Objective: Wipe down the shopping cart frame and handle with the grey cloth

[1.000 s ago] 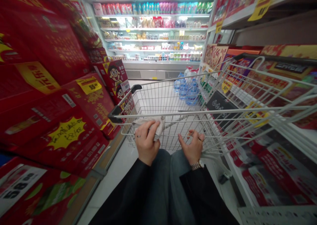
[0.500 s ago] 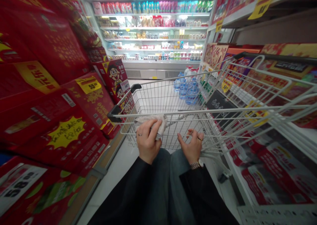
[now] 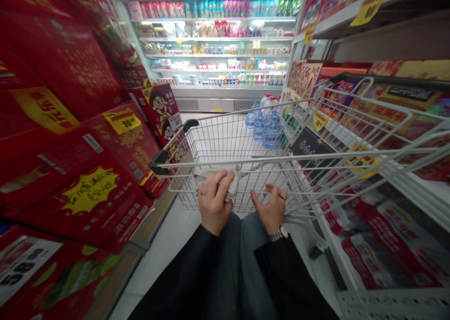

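Note:
A wire shopping cart stands directly in front of me, its basket showing nothing inside except at my hands. My left hand is shut on a crumpled white cloth at the cart's near edge. To its right, my right hand curls its fingers around the near rim of the cart, holding nothing else. Dark sleeves cover both forearms, and a watch circles my right wrist.
Stacked red gift boxes with yellow price tags line the left. Red-packaged goods fill a low display on the right. Large blue water bottles stand beyond the cart, before a lit refrigerated shelf unit. Pale floor tiles run below.
The cart and shelves have shifted slightly left and upward in view. My left hand and the cloth have slid a little to the right along the cart.

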`<state>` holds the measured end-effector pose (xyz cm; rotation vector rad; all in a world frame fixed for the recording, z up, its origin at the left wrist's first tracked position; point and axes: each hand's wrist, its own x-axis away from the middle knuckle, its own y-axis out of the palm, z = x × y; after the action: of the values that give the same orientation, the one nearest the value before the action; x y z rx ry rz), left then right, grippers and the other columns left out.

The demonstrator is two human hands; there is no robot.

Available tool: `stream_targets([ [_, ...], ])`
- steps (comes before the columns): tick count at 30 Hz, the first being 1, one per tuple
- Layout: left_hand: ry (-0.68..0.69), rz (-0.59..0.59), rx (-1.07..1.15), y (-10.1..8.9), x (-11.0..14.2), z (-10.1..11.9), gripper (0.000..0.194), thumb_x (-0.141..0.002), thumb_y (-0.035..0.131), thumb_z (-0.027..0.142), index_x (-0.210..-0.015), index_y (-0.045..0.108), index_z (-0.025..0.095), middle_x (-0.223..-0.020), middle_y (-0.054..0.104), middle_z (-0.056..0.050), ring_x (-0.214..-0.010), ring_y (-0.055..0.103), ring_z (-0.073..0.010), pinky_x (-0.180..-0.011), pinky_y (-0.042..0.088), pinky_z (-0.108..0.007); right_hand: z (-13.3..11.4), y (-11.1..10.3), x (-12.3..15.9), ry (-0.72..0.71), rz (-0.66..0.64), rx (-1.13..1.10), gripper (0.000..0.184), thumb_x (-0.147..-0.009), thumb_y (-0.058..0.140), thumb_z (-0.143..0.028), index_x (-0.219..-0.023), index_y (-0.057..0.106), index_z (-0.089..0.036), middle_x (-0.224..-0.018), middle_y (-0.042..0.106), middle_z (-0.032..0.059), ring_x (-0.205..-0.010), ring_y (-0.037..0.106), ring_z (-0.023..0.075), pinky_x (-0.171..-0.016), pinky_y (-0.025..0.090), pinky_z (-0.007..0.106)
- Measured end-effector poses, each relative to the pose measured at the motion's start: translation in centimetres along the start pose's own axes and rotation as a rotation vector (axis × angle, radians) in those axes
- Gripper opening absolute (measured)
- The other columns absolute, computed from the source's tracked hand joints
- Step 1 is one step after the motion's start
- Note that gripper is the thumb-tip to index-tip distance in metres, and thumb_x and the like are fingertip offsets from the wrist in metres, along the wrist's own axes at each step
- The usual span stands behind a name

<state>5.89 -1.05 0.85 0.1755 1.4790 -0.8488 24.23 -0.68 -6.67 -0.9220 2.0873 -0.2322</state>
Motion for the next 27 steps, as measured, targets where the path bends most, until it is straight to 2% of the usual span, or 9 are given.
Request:
stream_targets([
  [7,-0.016,0.058,-0.005,-0.1,-0.5,0.5,0.056,-0.077,0.055,0.007,-0.130,0.065,0.022,-0.124,0.067,-0.011,-0.121,0.061,-0.0285,-0.106,0.045,-0.045,0.1,0.0,0.0,-0.007,0.002,-0.005,0.051,-0.085,0.066,-0.063,-0.108,0.059,-0.018,-0.087,0.068,0.0070,-0.095,0.055,0.0265,-0.076,0.043,0.036],
  [14,0.004,-0.009,0.027,0.5,-0.3,1.1,0.057,-0.077,0.054,0.004,-0.130,0.065,0.021,-0.125,0.067,-0.012,-0.122,0.060,-0.0287,-0.106,0.045,-0.045,0.1,0.0,0.0,0.008,-0.003,-0.007,0.053,-0.085,0.066,-0.064,-0.110,0.059,-0.018,-0.084,0.067,0.0058,-0.091,0.057,0.0261,-0.076,0.044,0.035],
  [27,0.017,0.022,0.047,0.8,-0.8,1.6,0.058,-0.074,0.055,0.002,-0.128,0.066,0.018,-0.124,0.068,-0.013,-0.122,0.059,-0.0291,-0.107,0.043,-0.044,0.1,-0.2,-0.1,-0.011,-0.009,-0.015,0.051,-0.086,0.067,-0.062,-0.110,0.059,-0.017,-0.081,0.065,0.0035,-0.088,0.056,0.0244,-0.077,0.042,0.034],
])
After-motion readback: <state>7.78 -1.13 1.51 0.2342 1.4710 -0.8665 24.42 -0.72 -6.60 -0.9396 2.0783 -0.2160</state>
